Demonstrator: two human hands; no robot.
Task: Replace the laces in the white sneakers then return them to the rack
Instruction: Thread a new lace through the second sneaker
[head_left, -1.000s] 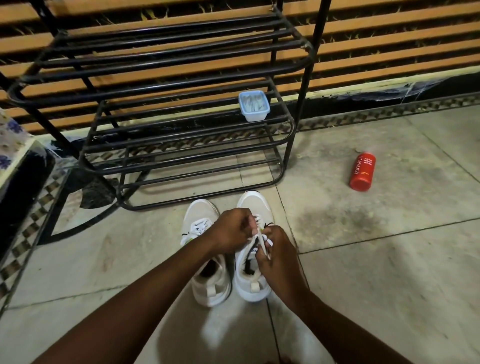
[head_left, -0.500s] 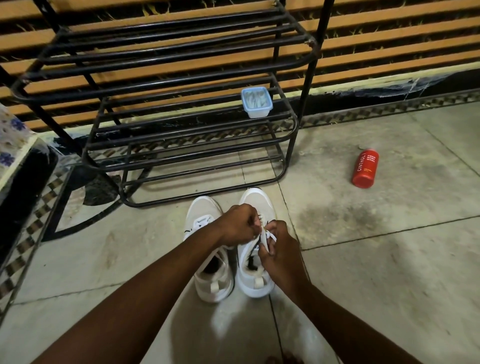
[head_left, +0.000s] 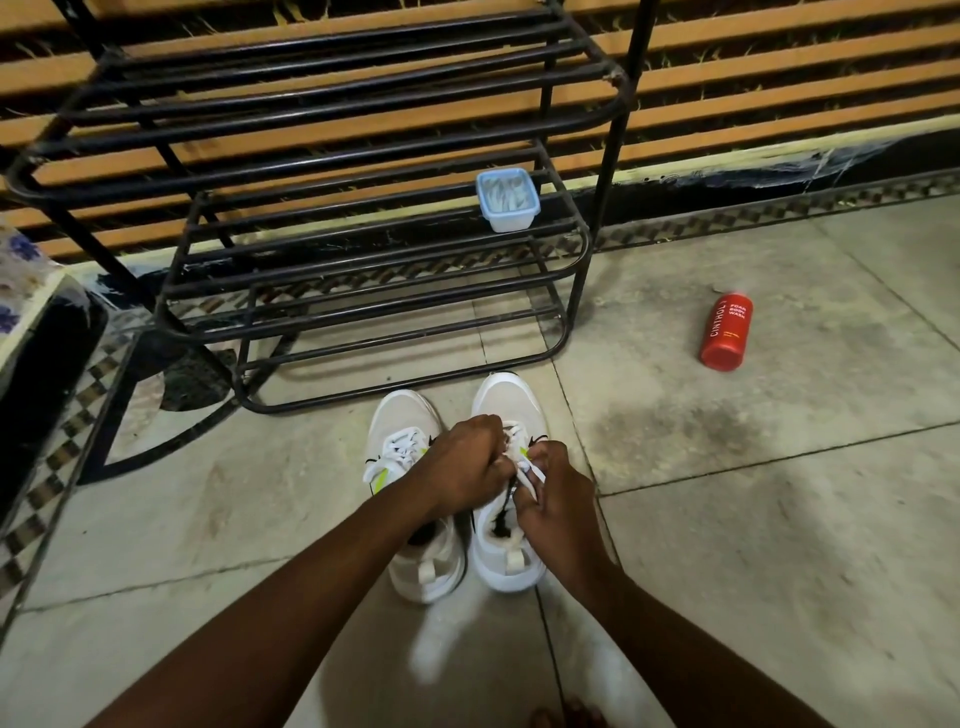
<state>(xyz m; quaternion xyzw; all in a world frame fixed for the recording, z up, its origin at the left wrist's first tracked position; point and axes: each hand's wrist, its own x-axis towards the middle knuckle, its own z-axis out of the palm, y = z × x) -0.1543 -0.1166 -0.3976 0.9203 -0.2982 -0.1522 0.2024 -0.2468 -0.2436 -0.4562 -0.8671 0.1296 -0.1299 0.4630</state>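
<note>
Looking down, we see both our hands meeting over a pair of white sneakers on the tiled floor (head_left: 779, 519), toes pointing away from us. Our left hand (head_left: 470, 457) is curled into a fist at the eyelets of the unlaced sneaker (head_left: 511, 400), fingers closed on the white lace (head_left: 530, 470). Our right hand (head_left: 558, 499), just beside it, pinches the same lace btwn thumb & fingers, over the shoe's tongue. The laced sneaker (head_left: 400, 415) sits touching it on the L side, under our left forearm. The black metal rack (head_left: 363, 312) stands just beyond the toes, its bottom rail near them. A small blue tub (head_left: 508, 200) sits at the R end of a middle shelf. A wide stretch of tile lies to the R, w/ a red bottle (head_left: 725, 332) on its side, well apart from the shoes. Dark furniture crowds the L edge.
</note>
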